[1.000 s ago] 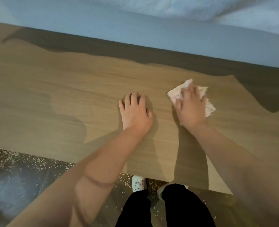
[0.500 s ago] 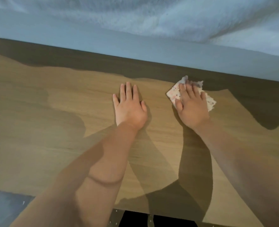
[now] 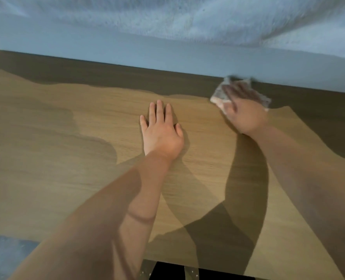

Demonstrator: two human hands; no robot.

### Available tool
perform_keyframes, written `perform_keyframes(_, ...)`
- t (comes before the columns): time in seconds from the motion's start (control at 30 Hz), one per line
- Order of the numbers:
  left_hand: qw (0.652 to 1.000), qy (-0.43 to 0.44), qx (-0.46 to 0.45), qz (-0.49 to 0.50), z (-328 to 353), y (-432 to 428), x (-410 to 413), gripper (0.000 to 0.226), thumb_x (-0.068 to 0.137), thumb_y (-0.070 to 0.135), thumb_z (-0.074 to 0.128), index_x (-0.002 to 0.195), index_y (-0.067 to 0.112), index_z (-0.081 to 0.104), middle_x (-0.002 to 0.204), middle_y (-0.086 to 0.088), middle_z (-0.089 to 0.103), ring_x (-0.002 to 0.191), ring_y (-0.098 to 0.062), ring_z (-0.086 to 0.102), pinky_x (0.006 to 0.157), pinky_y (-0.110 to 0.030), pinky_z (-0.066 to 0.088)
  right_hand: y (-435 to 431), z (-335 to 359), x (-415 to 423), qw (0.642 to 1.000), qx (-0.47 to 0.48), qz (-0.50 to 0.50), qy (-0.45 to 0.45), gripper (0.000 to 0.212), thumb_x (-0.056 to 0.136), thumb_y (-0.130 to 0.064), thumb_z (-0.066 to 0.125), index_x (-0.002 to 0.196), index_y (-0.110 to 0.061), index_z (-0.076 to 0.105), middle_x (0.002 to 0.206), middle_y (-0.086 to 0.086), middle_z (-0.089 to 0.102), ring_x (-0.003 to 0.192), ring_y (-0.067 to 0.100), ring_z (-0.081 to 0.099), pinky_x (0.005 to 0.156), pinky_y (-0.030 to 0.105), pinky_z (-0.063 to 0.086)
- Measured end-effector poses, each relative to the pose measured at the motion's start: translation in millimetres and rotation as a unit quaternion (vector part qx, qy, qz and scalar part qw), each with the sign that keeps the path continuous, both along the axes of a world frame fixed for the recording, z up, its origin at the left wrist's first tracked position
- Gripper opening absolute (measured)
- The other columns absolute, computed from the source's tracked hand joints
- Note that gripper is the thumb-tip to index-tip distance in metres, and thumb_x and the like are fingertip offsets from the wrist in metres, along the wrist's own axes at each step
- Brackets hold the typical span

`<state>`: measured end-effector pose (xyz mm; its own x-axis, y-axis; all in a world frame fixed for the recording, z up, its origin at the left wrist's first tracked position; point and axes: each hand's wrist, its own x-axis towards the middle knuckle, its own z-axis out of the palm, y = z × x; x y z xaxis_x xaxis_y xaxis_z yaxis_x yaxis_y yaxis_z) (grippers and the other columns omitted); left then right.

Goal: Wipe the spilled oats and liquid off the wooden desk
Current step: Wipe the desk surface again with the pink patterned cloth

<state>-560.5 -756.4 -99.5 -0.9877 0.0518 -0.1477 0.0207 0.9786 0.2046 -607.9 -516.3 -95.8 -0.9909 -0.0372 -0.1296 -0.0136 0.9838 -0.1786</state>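
Observation:
The wooden desk (image 3: 56,158) fills the view, and I see no oats or liquid on its top. My left hand (image 3: 161,132) lies flat on the wood near the middle, fingers straight. My right hand (image 3: 244,110) presses a white speckled paper towel (image 3: 218,93) against the desk near its far edge, in the shadowed strip by the wall. That hand and the towel are blurred by motion, with the fingers stretched over the towel.
A pale wall (image 3: 167,53) runs along the desk's far edge, with white fabric (image 3: 187,15) hanging above it. The near desk edge shows at the bottom, with grey floor (image 3: 3,257) at bottom left and dark trousers (image 3: 167,271) below.
My right hand has pushed the paper towel away from me and rightward, up to the far edge by the wall. My left hand has stayed flat in place. The view has tilted upward.

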Motion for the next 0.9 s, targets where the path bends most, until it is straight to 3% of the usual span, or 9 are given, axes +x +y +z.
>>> perform_keyframes(0.1,1.0,-0.001,-0.001,0.002,0.6,0.8,0.4,0.063,0.1,0.038,0.027,0.157,0.017,0.008,0.165,-0.006,-0.003,0.151,-0.024,-0.008,0.12,-0.051,-0.001,41.9,-1.6,16.1,0.972,0.049,-0.229,-0.001,0.064,0.098,-0.04,0.023,0.156,-0.014,0.017,0.162,0.015,0.015,0.147,0.038,0.017,0.118,0.051,0.014)
perform_keyframes(0.2,1.0,0.002,-0.004,0.0,0.2,0.9,0.5,0.063,0.1,0.037,0.027,0.157,0.017,0.009,0.165,-0.007,-0.002,0.151,-0.025,-0.007,0.121,-0.051,0.0,20.1,1.1,7.5,0.943,0.053,-0.323,-0.061,0.064,0.102,-0.042,0.02,0.157,-0.012,0.005,0.163,0.016,0.002,0.148,0.04,0.007,0.119,0.054,0.006)
perform_keyframes(0.33,1.0,0.004,-0.003,0.002,-0.1,0.0,0.1,0.063,0.1,0.038,0.028,0.157,0.018,0.01,0.165,-0.007,-0.001,0.151,-0.024,-0.006,0.121,-0.051,0.0,-41.0,2.9,28.1,0.994,0.042,-0.093,-0.024,0.061,0.1,-0.04,0.018,0.156,-0.014,0.015,0.16,0.018,0.018,0.147,0.038,0.017,0.119,0.056,0.01)
perform_keyframes(0.43,1.0,0.003,-0.005,-0.002,0.2,0.6,0.7,0.062,0.1,0.037,0.027,0.157,0.018,0.01,0.165,-0.007,-0.001,0.151,-0.025,-0.007,0.121,-0.051,0.0,-32.8,7.9,65.7,0.987,0.068,0.138,-0.053,0.069,0.094,-0.051,0.003,0.157,-0.022,-0.002,0.164,0.006,-0.006,0.151,0.025,-0.006,0.121,0.052,0.004)
perform_keyframes(0.5,1.0,0.003,-0.006,-0.001,0.7,0.6,0.7,0.062,0.1,0.037,0.027,0.157,0.018,0.009,0.165,-0.007,-0.001,0.151,-0.025,-0.007,0.121,-0.051,0.0,0.8,8.3,59.5,0.986,0.085,0.138,-0.042,0.069,0.094,-0.053,0.004,0.157,-0.024,0.002,0.164,0.007,0.003,0.151,0.027,0.001,0.12,0.056,0.008)
perform_keyframes(0.6,1.0,0.003,-0.007,-0.001,1.2,0.8,0.7,0.062,0.1,0.037,0.027,0.157,0.018,0.01,0.165,-0.007,-0.001,0.151,-0.025,-0.006,0.121,-0.052,0.001,26.0,6.4,38.9,0.99,0.067,-0.115,-0.044,0.061,0.1,-0.044,0.016,0.156,-0.021,0.008,0.163,0.014,0.011,0.149,0.036,0.011,0.117,0.062,0.01)
perform_keyframes(0.67,1.0,0.001,-0.009,-0.004,0.5,1.3,0.9,0.062,0.1,0.037,0.027,0.157,0.018,0.009,0.165,-0.007,-0.001,0.151,-0.025,-0.006,0.121,-0.052,0.001,-2.2,3.7,45.1,0.982,0.062,-0.173,-0.045,0.063,0.1,-0.041,0.019,0.156,-0.016,0.007,0.163,0.016,0.005,0.149,0.038,0.005,0.117,0.063,0.006)
perform_keyframes(0.8,1.0,-0.004,-0.012,-0.008,1.9,-0.2,0.2,0.062,0.101,0.037,0.026,0.157,0.017,0.008,0.165,-0.007,-0.003,0.151,-0.025,-0.007,0.121,-0.052,-0.001,-59.2,0.2,113.6,0.996,0.064,0.037,-0.041,0.068,0.097,-0.047,0.011,0.157,-0.015,0.003,0.164,0.011,-0.004,0.15,0.034,-0.004,0.119,0.06,0.004)
perform_keyframes(0.9,0.999,-0.015,-0.023,-0.022,2.9,-1.1,0.0,0.063,0.101,0.038,0.026,0.157,0.017,0.006,0.164,-0.009,-0.005,0.151,-0.027,-0.008,0.121,-0.052,-0.001,-32.9,1.9,152.6,0.984,0.034,0.168,-0.048,0.069,0.096,-0.052,0.01,0.155,-0.018,0.018,0.163,0.006,0.008,0.15,0.027,0.005,0.119,0.057,0.011)
